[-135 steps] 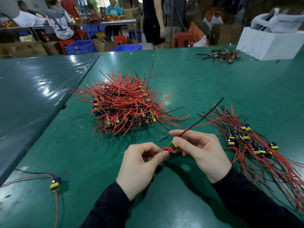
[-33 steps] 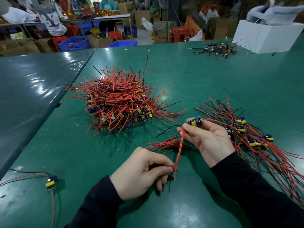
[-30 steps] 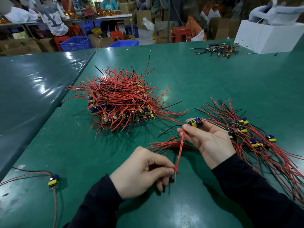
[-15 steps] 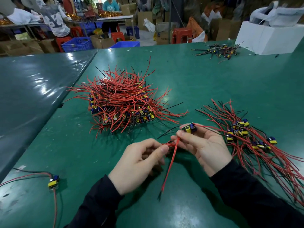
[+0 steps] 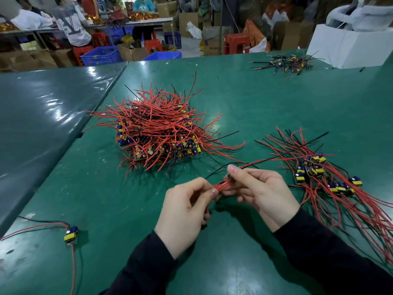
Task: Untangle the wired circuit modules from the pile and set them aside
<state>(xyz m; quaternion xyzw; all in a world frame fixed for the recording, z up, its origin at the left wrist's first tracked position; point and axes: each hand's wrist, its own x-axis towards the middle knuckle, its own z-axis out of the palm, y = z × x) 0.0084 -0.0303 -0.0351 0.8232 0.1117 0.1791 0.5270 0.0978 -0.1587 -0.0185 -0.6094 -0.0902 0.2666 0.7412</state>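
Observation:
A tangled pile of circuit modules [image 5: 157, 133] with red and black wires lies in the middle of the green table [image 5: 265, 107]. To the right, a sorted group of modules [image 5: 319, 173] lies with its wires fanned out. My left hand [image 5: 187, 211] pinches a bunch of red wires [image 5: 222, 185] between thumb and forefinger. My right hand [image 5: 259, 190] grips the same bunch from the right, and a red and a black wire run from its fingertips toward the sorted group. The module on these wires is hidden in my hands.
A single module [image 5: 71, 234] with red and black leads lies near the table's left front edge. A small heap of black-wired modules [image 5: 285, 63] sits at the far right beside a white box [image 5: 348, 45]. People work at tables in the background.
The module held up in my right fingers is no longer visible. The long red wire that hung down has been drawn up into a bunch between both hands, which are now close together.

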